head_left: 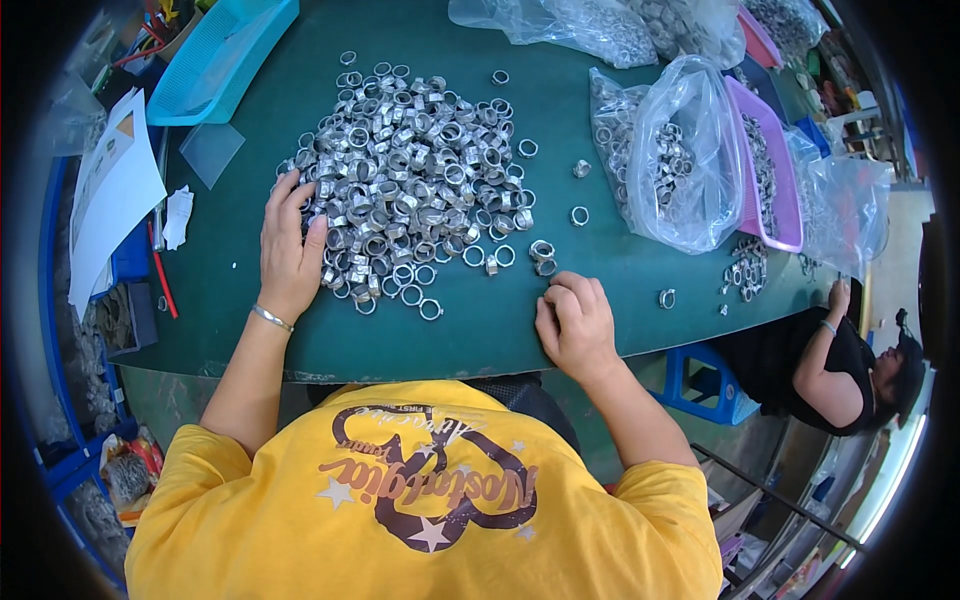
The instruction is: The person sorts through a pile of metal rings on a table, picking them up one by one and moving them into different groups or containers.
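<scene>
Small-parts workshop, going by what I saw around me. Long green surface (480,335) carried a big heap of loose metal rings (410,180), plus more metal pieces in a clear plastic bag (715,150) and a purple basket (790,232) toward the right. Light-blue basket (235,70) and printed sheet (115,205) were at the left end. Blue racking (47,300) stood past that, contents too blurred to name. Another person (835,385) was over on the right, near a blue plastic stool (742,408).
</scene>
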The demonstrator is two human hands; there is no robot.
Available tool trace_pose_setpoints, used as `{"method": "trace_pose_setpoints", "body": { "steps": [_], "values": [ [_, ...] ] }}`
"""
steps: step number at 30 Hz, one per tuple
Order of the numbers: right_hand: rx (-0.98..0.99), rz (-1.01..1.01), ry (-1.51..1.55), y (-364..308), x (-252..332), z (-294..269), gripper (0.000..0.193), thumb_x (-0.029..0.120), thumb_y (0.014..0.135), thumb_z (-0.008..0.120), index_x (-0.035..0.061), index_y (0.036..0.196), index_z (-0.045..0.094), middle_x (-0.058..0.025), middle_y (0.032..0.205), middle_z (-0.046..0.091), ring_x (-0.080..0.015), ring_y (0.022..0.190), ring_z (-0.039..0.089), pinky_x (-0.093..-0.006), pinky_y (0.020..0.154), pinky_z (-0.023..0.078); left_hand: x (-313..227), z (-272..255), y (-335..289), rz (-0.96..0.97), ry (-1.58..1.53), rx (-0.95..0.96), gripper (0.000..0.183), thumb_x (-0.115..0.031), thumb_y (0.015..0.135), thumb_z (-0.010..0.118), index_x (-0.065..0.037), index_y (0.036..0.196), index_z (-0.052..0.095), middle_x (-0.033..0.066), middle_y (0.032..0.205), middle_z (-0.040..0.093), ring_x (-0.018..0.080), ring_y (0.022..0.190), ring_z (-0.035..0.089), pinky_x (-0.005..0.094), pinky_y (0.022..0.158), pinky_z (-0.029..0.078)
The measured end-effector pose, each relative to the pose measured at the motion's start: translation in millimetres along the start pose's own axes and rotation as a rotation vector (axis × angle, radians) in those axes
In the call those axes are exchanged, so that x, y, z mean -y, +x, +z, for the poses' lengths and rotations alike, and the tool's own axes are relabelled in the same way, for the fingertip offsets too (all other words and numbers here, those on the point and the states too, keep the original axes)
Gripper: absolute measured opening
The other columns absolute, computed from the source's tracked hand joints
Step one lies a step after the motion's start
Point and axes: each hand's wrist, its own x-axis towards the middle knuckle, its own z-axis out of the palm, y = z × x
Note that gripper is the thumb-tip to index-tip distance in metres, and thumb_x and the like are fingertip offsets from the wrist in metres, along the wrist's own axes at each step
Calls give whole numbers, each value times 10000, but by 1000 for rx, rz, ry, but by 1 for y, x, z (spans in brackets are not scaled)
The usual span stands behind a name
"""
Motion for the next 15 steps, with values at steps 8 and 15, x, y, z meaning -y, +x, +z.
{"method": "trace_pose_setpoints", "body": {
  "steps": [8,15],
  "values": [
    [-50,48,-136,29,8,2,293,117,724,746,66,975,602,-105,875,552,-279,742,543,-365,640,465,0,0,0,-5,2,0,378,-275,953,475,-33,1244,470,196,1382,403,384,1296,369,439,1063,298],
    [-244,120,139,26,-2,-3,266,-10,721,742,43,945,608,-127,891,582,-276,729,582,-368,642,503,-2,0,0,-23,7,-3,368,-244,938,489,-29,1236,474,190,1383,409,378,1297,373,435,1062,298]
  ]
}}
